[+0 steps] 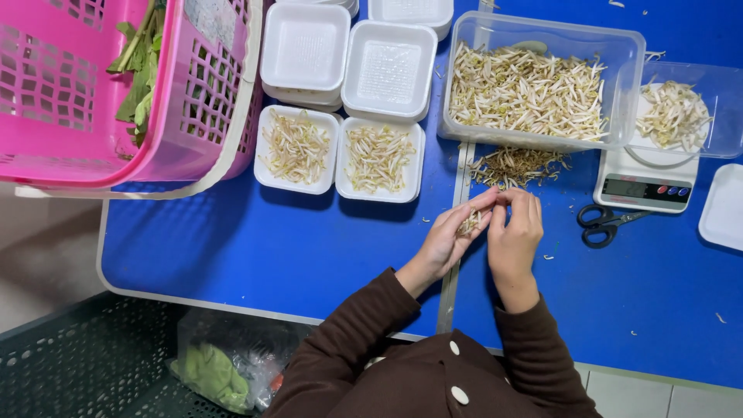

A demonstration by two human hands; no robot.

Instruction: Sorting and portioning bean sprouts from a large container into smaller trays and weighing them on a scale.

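Note:
My left hand point(447, 238) cups a small bunch of bean sprouts point(469, 223) above the blue table point(294, 248). My right hand point(515, 231) pinches at the same bunch from the right, fingertips meeting the left hand's. Just beyond the hands lies a loose pile of sprout trimmings point(515, 165). A clear plastic tub point(542, 42) full of bean sprouts stands behind that pile. Two white foam trays point(336, 184) holding sprouts sit to the left.
Stacks of white foam trays point(306, 46) stand at the back. A pink basket point(70, 101) with green leaves sits at the left. A white scale point(646, 186) carries a clear container of sprouts point(673, 116); black scissors point(604, 224) lie beside it. Another white tray point(724, 207) is at the right edge.

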